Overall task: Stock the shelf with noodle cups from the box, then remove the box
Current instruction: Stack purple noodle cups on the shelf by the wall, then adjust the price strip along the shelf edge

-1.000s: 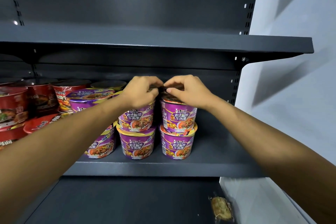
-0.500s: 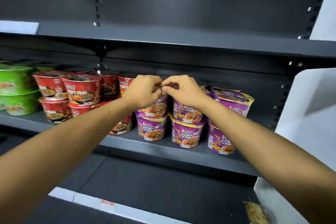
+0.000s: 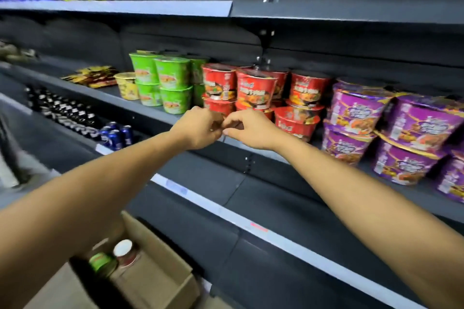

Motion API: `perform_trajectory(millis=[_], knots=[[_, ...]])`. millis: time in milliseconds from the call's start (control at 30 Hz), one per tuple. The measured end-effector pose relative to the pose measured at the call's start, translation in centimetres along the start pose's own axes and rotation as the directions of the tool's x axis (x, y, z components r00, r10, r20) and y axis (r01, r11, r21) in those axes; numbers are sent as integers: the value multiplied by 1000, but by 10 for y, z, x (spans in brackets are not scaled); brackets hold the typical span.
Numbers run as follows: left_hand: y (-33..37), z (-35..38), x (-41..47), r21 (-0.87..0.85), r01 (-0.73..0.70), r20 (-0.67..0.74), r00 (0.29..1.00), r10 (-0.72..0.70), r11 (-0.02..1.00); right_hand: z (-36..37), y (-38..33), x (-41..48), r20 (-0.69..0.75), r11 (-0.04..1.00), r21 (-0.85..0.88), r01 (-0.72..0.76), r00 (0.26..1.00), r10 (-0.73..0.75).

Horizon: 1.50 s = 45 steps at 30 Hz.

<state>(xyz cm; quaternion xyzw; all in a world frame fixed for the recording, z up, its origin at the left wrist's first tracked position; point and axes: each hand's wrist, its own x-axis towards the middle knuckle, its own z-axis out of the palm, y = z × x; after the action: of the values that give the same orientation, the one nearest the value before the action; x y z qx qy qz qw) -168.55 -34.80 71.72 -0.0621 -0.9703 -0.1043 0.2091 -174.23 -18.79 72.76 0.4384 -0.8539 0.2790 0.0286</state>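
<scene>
Stocking looks near done: cups (image 3: 356, 118) line shelf (image 3: 108, 94), box (image 3: 150, 271) holds a few; left hand (image 3: 198, 129), right hand (image 3: 251, 130) curled together, seemingly empty.

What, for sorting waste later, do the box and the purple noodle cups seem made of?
Box: cardboard, matte tan, with folded flaps. Purple noodle cups: glossy printed wrap, likely plastic film, judging by sheen and crinkled seams; the cup wall beneath cannot be told.
</scene>
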Motion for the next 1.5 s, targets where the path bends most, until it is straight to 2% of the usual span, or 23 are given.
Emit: perform_trajectory(millis=[100,233,433,633,767,967,1100,1200,1267,1500], knots=[[-45,-3,-21,54,53,52,997,-56,997,38,-19,29,56,1000,1,31,998,-31],[-104,6,-43,103,146,55,987,-152,984,91,-32,72,151,997,26,73,986,-76],[-200,33,-58,122,280,157,942,-297,952,172,-35,150,298,989,137,50,950,-89],[-313,56,-57,199,428,205,862,-464,882,270,-33,249,431,949,312,-39,896,-105],[-382,75,-69,173,536,247,789,-563,826,336,-35,303,527,914,391,-110,841,-124],[-464,113,-103,118,672,344,663,-665,731,436,-41,344,639,881,409,-239,764,-89],[-538,168,-137,112,738,409,575,-708,665,540,-33,363,698,849,401,-343,715,-40],[-597,224,-164,137,786,491,474,-731,602,625,-20,371,709,838,363,-408,705,36],[-635,267,-189,143,825,522,407,-750,547,684,-5,373,752,826,307,-472,653,94],[-722,425,-299,259,874,684,135,-717,411,861,67,338,802,881,52,-470,545,244]])
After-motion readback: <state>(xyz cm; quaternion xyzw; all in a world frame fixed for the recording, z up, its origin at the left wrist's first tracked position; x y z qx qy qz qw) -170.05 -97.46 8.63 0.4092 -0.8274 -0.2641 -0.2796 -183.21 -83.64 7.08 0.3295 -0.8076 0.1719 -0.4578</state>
